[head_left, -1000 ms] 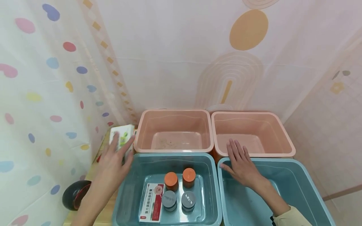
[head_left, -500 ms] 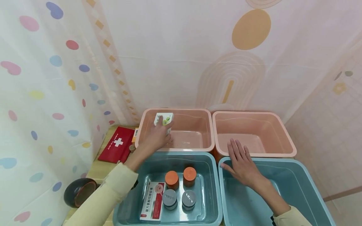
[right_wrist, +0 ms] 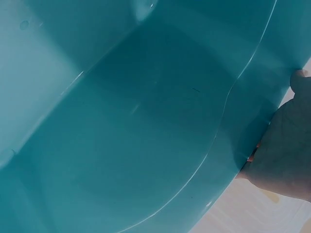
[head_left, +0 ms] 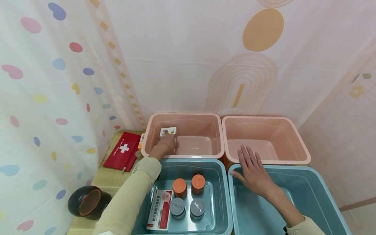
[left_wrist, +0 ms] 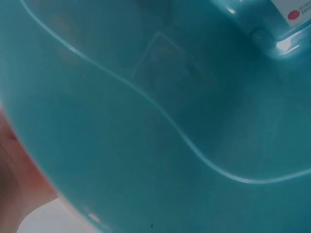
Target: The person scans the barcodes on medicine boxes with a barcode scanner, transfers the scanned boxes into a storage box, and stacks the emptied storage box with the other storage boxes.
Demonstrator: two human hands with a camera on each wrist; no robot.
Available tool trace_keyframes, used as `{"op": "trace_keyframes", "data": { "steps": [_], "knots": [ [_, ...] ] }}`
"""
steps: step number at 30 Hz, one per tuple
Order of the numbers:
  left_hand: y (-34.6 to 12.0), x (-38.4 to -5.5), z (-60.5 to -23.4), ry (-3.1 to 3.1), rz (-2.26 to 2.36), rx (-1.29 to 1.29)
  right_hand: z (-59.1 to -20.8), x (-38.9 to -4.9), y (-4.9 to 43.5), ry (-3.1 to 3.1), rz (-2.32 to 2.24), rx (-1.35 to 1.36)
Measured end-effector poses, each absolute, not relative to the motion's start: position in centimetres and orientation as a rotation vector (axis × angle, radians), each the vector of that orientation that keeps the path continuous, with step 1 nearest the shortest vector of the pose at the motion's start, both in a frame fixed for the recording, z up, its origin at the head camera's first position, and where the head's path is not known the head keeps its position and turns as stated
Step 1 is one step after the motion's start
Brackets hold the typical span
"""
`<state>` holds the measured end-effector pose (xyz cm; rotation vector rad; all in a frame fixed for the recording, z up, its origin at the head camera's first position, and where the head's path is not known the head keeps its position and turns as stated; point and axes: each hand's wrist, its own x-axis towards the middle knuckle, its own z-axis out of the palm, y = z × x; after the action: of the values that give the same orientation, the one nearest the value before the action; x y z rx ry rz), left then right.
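My left hand (head_left: 165,143) reaches down inside the left pink bin (head_left: 199,122), gripping a small white box with green print (head_left: 168,131), most of which the fingers cover. In the left wrist view, only a bit of that hand (left_wrist: 17,174) shows at the edge, past the blue bin's wall. My right hand (head_left: 255,173) lies flat with straight fingers across the rims where the right pink bin (head_left: 293,140) meets the right blue bin (head_left: 320,182). The right wrist view has this hand (right_wrist: 284,141) at the bin's edge, holding nothing.
The left blue bin (head_left: 224,195) holds a red-and-white medicine box (head_left: 158,210), two orange-capped bottles (head_left: 180,187) and two grey-lidded containers (head_left: 177,207). On the wooden table at left lie a red first aid kit pouch (head_left: 121,150) and a dark round bowl (head_left: 85,201).
My left hand carried the white box from the table at left over the left pink bin, then lowered it inside. The first aid pouch came into view. My right hand stayed put.
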<state>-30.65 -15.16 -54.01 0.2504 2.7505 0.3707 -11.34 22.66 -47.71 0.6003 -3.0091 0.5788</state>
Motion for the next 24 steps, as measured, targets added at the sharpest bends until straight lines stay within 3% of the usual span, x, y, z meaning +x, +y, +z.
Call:
{"op": "trace_keyframes", "data": {
  "steps": [7,15,22,24],
  "knots": [
    [-15.3,-29.8,-53.8,2.743,0.335,0.223,-48.0,-11.1,22.5,-3.013,0.575,0.610],
    [-14.3,-27.0,-50.2,2.623,0.481,0.126,-47.5,-10.9,22.5,-3.017,0.643,0.622],
    [-15.8,-29.0,-52.9,2.719,0.452,0.306,-48.3,-11.2,22.6,-2.977,0.652,0.645],
    [-16.3,-28.3,-52.2,2.766,0.464,0.408,-48.3,-11.4,22.6,-2.964,0.657,0.653]
  ]
}}
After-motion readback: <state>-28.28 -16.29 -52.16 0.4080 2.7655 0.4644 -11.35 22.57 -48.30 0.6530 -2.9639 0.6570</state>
